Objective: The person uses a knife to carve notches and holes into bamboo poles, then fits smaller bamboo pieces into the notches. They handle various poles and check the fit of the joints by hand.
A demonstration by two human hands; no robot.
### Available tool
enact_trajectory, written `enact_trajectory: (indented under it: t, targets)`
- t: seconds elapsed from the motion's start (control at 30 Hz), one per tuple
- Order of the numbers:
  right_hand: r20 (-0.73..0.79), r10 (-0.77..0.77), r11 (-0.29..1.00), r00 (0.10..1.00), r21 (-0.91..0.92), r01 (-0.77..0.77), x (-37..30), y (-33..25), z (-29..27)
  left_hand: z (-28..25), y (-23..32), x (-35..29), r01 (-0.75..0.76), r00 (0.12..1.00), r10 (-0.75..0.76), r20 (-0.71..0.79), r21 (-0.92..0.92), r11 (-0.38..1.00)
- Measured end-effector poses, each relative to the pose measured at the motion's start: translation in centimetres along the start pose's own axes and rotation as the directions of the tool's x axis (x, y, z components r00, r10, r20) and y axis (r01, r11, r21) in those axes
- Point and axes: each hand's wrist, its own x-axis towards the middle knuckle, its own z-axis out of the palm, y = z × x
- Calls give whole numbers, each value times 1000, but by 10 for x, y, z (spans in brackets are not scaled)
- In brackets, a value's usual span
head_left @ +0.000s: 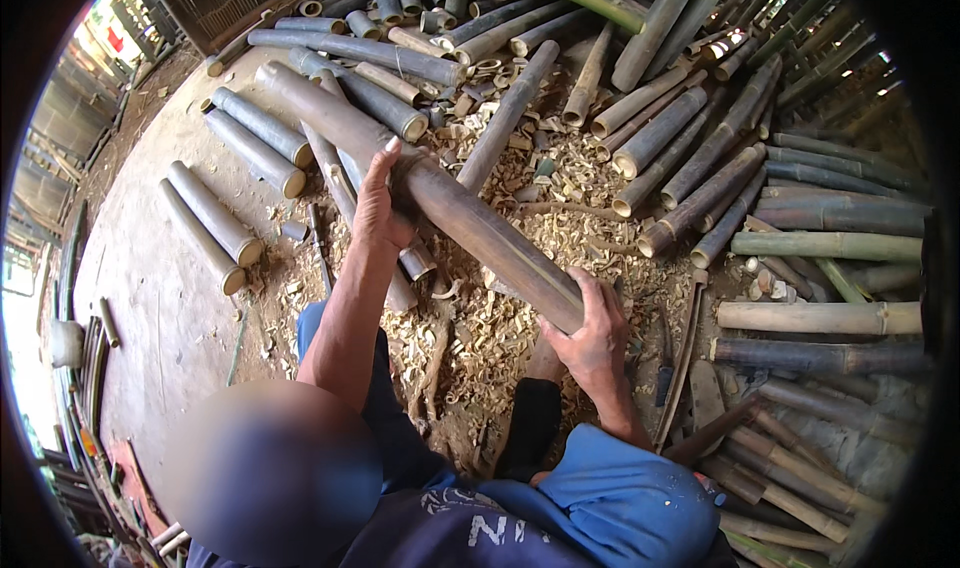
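Note:
A thick brown bamboo pole [480, 233] slants across the middle, its far end at the upper left and its near end at the lower right. My left hand [377, 203] grips it around the middle, thumb up along the side and the other fingers mostly hidden beneath. Around the near end, my right hand [592, 328] is closed, covering part of the cut end. The pole is held above a layer of pale wood shavings [410, 343]. A long, narrow tool [319, 243] lies beside my left forearm.
Cut bamboo sections [262, 155] lie in pairs on the pale floor [135, 338] at left. More bamboo pieces [665, 128] crowd the back and right side. A split bamboo strip [683, 363] lies right of my right hand. Stacked poles [790, 468] are at lower right.

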Motion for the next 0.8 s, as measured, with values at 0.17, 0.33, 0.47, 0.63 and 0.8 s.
enact_trajectory:
  t: [0.17, 0.33, 0.47, 0.63, 0.8]
  targets:
    - [-5, -22, 969, 1000, 246, 23, -2, -3, 0, -36, 10, 18, 81, 956, 10, 294, -293, 953]
    - [-154, -74, 981, 985, 168, 100, -12, -5, 5, -26, 13, 8, 130, 953, -55, 297, -239, 962]
    - [-235, -133, 985, 963, 78, 155, -16, -2, 6, -24, 11, 5, 116, 969, -85, 233, -122, 986]
    - [-239, -155, 981, 959, 81, 178, -25, 3, 4, -19, 11, -1, 171, 932, -157, 325, -15, 985]
    - [-263, -198, 976, 944, 40, 216, -28, 7, 0, -21, 2, 4, 218, 942, -212, 260, 8, 976]
